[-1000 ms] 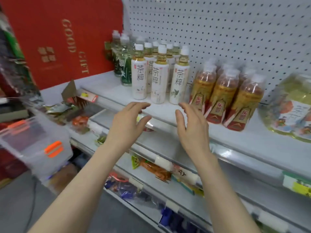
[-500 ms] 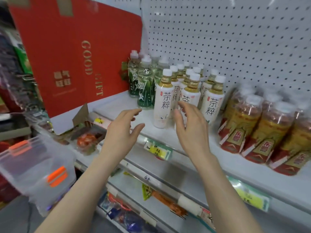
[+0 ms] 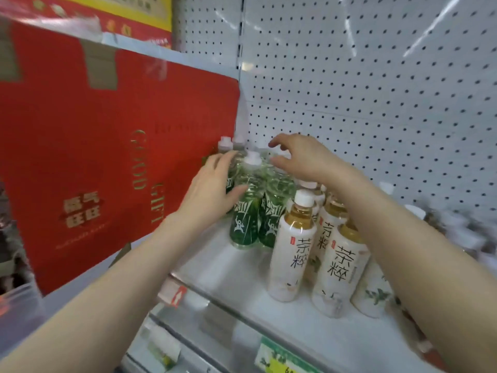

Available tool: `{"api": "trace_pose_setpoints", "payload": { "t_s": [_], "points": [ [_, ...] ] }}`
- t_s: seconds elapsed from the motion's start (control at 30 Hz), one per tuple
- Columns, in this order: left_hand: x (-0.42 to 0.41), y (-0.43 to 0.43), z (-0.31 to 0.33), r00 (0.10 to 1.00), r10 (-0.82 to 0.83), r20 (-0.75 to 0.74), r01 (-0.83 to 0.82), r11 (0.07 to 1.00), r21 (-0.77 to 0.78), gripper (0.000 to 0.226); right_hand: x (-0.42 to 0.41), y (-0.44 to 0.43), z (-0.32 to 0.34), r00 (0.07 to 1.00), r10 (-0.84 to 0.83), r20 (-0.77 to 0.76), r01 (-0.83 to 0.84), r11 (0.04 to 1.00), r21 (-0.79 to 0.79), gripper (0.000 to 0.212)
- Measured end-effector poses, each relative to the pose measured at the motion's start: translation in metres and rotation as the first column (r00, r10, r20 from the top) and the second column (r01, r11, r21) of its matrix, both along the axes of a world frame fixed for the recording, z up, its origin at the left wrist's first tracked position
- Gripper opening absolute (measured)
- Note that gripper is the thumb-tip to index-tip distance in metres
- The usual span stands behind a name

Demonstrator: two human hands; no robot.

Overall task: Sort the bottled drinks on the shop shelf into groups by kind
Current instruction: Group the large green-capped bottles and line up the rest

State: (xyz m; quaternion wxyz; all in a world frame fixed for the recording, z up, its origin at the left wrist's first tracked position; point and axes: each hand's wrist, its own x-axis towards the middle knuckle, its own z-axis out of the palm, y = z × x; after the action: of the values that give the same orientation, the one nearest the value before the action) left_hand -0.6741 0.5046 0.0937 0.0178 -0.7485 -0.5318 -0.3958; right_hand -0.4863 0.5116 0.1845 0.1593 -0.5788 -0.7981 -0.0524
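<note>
A cluster of green-labelled bottles (image 3: 245, 219) with white caps stands at the back left of the white shelf (image 3: 236, 278). My left hand (image 3: 212, 187) lies against the left side of this cluster with fingers nearly straight. My right hand (image 3: 304, 157) hovers over the caps of the cluster, fingers loosely curved, holding nothing. To the right and nearer the shelf edge stand several cream-labelled tea bottles (image 3: 291, 251) with amber liquid and white caps. My right forearm passes over them.
A big red gift box (image 3: 94, 162) stands on the shelf right beside the green bottles. White pegboard (image 3: 363, 90) forms the back wall. Blurred wrapped bottles (image 3: 462, 230) sit at far right. Price tags (image 3: 274, 362) line the shelf's front edge; lower shelves lie below.
Both hands have moved up and back from the shelf's front edge to the green bottles. The view has moved in closer and to the left.
</note>
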Motion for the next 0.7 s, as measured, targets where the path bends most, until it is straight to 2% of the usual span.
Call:
{"api": "trace_pose_setpoints", "payload": {
  "t_s": [0.1, 0.17, 0.27, 0.4, 0.57, 0.7],
  "points": [
    [0.006, 0.037, 0.007, 0.996, -0.065, 0.068, 0.074, 0.988, -0.136, 0.072, 0.000, 0.021, 0.002, 0.990, -0.062, 0.127, 0.090, 0.968, -0.236, 0.048],
    [0.011, 0.050, 0.007, 0.982, -0.134, 0.136, 0.163, 0.960, -0.226, 0.068, 0.000, 0.028, 0.000, 0.989, -0.063, 0.131, 0.097, 0.957, -0.272, 0.047],
    [0.009, 0.059, 0.005, 0.958, -0.182, 0.222, 0.232, 0.947, -0.224, 0.053, 0.000, 0.037, 0.006, 0.991, -0.059, 0.124, 0.090, 0.958, -0.271, 0.035],
    [-0.020, 0.059, 0.000, 0.976, -0.086, 0.202, 0.125, 0.974, -0.187, 0.041, 0.000, 0.042, 0.014, 0.994, -0.030, 0.105, 0.065, 0.937, -0.342, 0.024],
    [-0.058, 0.056, -0.001, 0.992, 0.053, 0.117, -0.040, 0.992, -0.116, 0.032, -0.023, 0.043, 0.022, 0.993, 0.082, 0.089, -0.037, 0.904, -0.425, 0.030],
    [-0.068, 0.062, -0.001, 0.992, 0.057, 0.114, -0.048, 0.996, -0.077, 0.031, -0.034, 0.053, 0.024, 0.993, 0.101, 0.060, -0.058, 0.865, -0.498, 0.030]
  ]
}}
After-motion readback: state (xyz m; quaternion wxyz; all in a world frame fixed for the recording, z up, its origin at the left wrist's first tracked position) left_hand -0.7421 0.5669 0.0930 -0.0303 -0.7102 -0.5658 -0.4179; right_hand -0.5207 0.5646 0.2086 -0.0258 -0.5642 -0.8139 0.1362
